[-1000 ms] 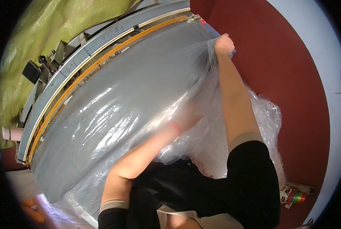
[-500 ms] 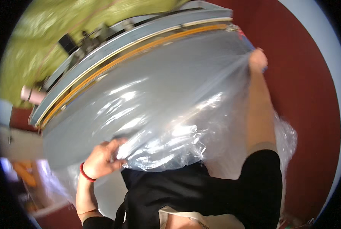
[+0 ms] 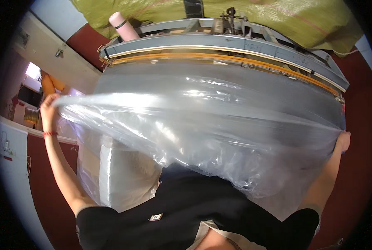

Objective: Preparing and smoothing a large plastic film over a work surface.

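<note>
A large, glossy transparent plastic sheet (image 3: 165, 125) hangs stretched between the person's two outspread arms, in front of and partly over a broad, flat grey bench (image 3: 129, 79). It looks opened out across its width, with its upper edge drawn fairly taut; what appears undone is the lower part, which sags in loose, shiny folds against the person's black shirt (image 3: 152, 233) and does not lie flat.

The left hand (image 3: 49, 106), above a thin red bracelet (image 3: 50, 133), pinches one gathered corner, fingers bent over it. The right hand (image 3: 343, 141) is closed on the opposite edge; its finger positions are too small to tell.

Along the bench's far side run a narrow orange strip (image 3: 186, 55) and a blue-grey metal beam (image 3: 186, 40). Behind them lean a pink cylinder (image 3: 123, 27) and crumpled yellow-green plastic sheeting (image 3: 277, 21). Leftward stands a cream door (image 3: 61, 50); the lower wall (image 3: 52, 191) is dark red.
</note>
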Demonstrator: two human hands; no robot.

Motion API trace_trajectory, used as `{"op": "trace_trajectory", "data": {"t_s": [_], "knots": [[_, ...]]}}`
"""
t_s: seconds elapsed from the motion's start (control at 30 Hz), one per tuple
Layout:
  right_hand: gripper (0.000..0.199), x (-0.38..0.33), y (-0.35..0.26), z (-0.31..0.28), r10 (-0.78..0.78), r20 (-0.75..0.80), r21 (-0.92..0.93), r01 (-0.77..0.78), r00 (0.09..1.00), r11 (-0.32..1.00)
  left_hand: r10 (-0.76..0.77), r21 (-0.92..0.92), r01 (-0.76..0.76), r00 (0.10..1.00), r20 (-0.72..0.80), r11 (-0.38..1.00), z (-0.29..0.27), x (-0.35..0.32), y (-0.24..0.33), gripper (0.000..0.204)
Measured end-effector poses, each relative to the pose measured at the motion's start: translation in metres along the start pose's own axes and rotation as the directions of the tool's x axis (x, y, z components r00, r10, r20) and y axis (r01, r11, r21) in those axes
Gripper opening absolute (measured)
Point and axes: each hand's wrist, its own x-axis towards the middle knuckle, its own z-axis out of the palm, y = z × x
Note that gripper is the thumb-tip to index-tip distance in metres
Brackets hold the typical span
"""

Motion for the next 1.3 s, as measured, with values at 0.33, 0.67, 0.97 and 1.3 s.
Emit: {"op": "trace_trajectory", "data": {"t_s": [0.33, 0.67, 0.97, 1.3], "knots": [[0.033, -0.006, 0.001, -0.007, 0.025, 0.006, -0.068, -0.024, 1.000, 0.997, 0.729, 0.139, -0.888, 0.441, 0.523, 0.437, 0.184, -0.045, 0.134, 0.042], [0.035, 0.005, 0.004, 0.004, 0.026, 0.020, -0.076, -0.025, 0.999, 0.997, 0.393, 0.264, -0.592, 0.746, 0.538, 0.762, 0.259, -0.051, 0.030, 0.054], [0.038, 0.012, 0.005, 0.011, 0.012, 0.024, -0.056, -0.011, 1.000, 0.998, 0.467, 0.207, -0.500, 0.864, 0.191, 0.841, 0.289, -0.017, 0.017, 0.010], [0.038, 0.013, 0.008, 0.012, -0.024, -0.007, -0.070, 0.024, 1.000, 0.997, 0.678, -0.156, -0.672, 0.653, 0.337, 0.724, 0.264, -0.049, 0.049, 0.011]]}}
